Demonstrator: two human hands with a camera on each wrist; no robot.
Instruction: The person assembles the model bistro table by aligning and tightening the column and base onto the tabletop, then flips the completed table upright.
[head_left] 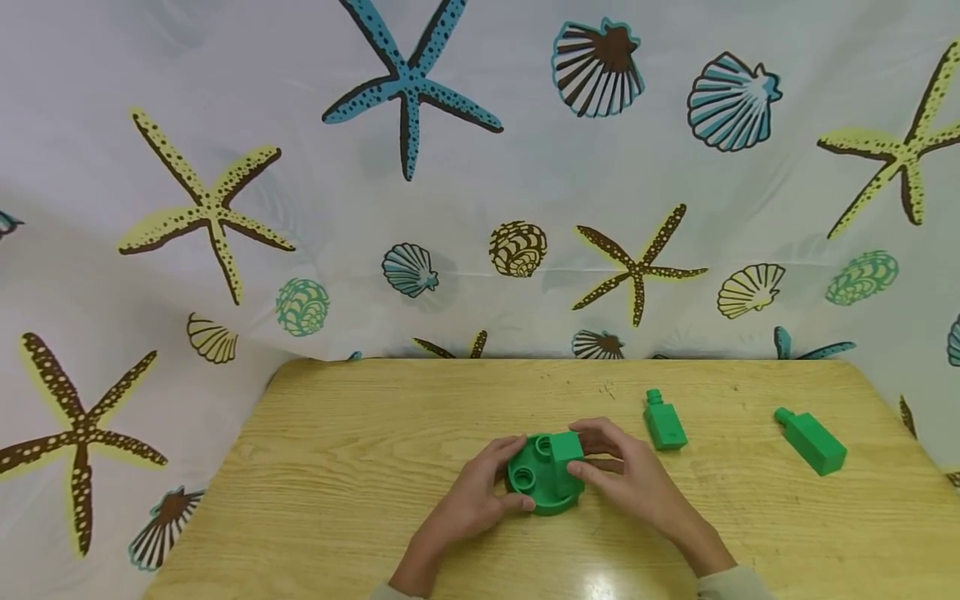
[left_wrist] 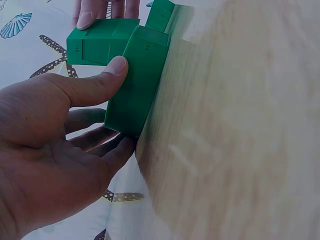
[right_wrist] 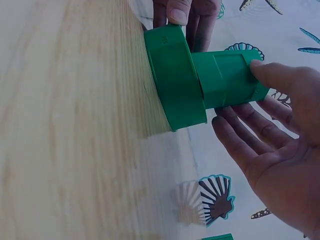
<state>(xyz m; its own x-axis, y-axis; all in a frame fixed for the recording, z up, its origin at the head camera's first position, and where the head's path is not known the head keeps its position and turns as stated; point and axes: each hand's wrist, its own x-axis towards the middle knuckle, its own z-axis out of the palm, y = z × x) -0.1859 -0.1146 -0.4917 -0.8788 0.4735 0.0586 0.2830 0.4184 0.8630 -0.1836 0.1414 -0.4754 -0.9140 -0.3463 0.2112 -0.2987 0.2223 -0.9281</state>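
Observation:
A round green base (head_left: 540,482) with raised ring-shaped sockets lies on the table. One green rectangular block (head_left: 567,447) stands upright at its right side, its lower end hidden in the base. My left hand (head_left: 474,493) grips the base's left rim, with the thumb (left_wrist: 116,67) on its near side and the fingers curled around the far side. Around the upright block, my right hand (head_left: 628,473) holds with thumb in front and fingers behind, which the right wrist view also shows.
To the right lie two more green blocks with narrow round necks, one nearer (head_left: 665,423) and one farther off (head_left: 813,443). The wooden table (head_left: 360,442) meets a hanging cloth (head_left: 465,208) printed with starfish and shells at its back and sides.

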